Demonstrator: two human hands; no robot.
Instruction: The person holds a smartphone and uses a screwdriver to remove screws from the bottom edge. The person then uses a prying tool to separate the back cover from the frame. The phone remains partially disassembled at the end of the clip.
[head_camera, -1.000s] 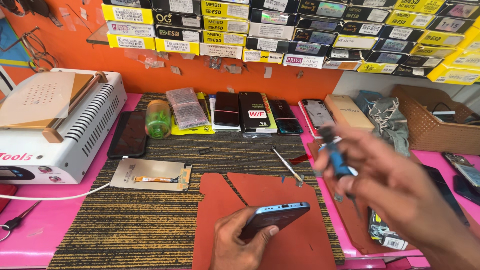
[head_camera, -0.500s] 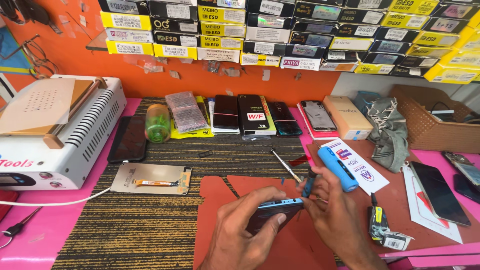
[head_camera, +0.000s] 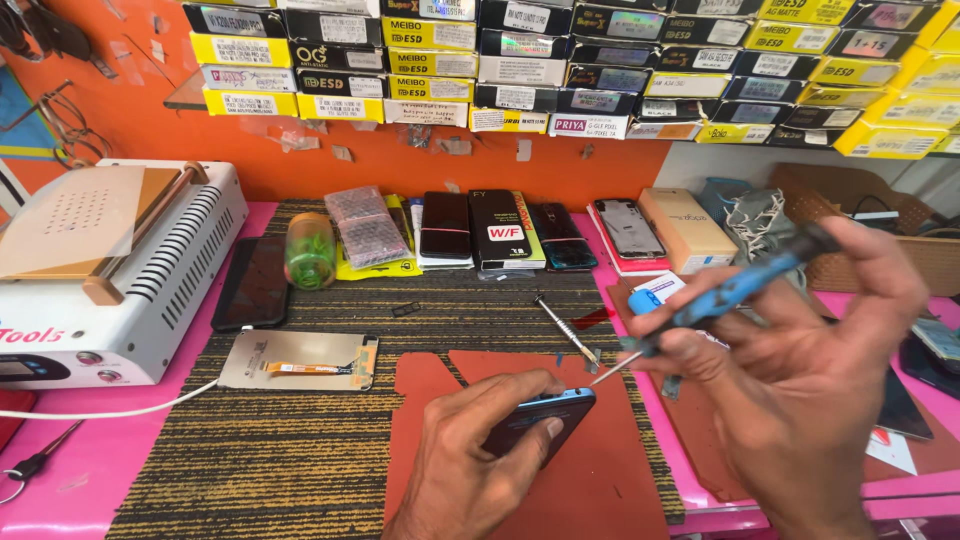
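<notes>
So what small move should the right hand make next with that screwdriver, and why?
Probably lower the tip to the phone's top edge. The right hand holds the blue screwdriver with its tip just off the dark phone, which the left hand steadies on edge over the red mat.

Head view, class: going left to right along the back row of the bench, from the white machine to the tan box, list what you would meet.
White machine → green jar → bubble-wrap packet → black phone → black box → dark phone → grey phone → tan box.
</notes>
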